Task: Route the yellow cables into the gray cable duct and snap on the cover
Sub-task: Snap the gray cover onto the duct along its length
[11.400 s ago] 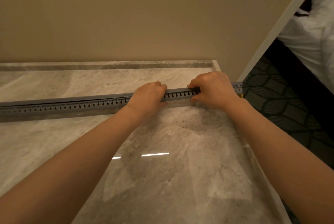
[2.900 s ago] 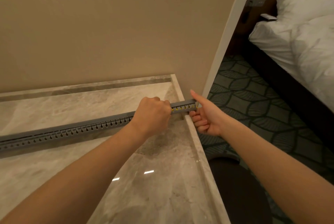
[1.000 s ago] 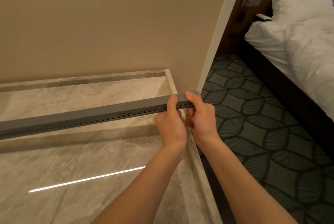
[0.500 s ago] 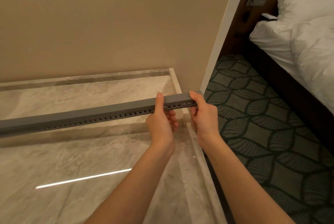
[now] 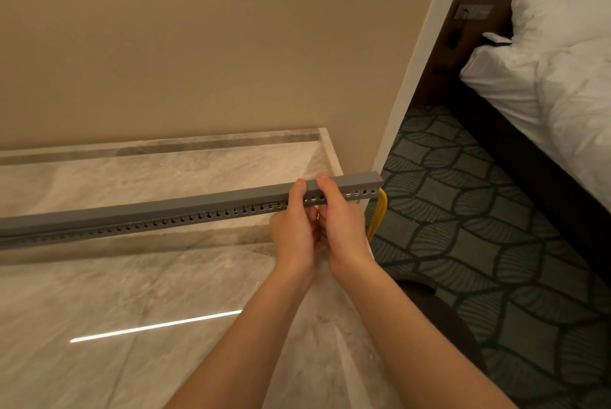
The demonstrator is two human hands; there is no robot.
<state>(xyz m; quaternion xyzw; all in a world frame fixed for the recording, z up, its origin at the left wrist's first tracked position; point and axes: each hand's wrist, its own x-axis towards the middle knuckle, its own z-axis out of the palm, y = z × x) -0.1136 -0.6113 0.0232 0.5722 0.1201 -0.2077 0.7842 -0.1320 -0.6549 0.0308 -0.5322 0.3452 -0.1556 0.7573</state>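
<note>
Gray cable duct (image 5: pixel 165 215) is gripped by left hand (image 5: pixel 294 233) and right hand (image 5: pixel 344 230) near its three-o'clock end, where yellow cables (image 5: pixel 377 215) hang.

Both the left hand (image 5: pixel 295 232) and right hand (image 5: pixel 342 227) are gripping the gray cable duct (image 5: pixel 172 212) near its right end, above the marble surface (image 5: pixel 132 293). Yellow cables (image 5: pixel 378 213) are hanging from that end.

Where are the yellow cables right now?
In the head view, the yellow cables hang from the right end of the duct, just right of the right hand, above the carpet.
</note>
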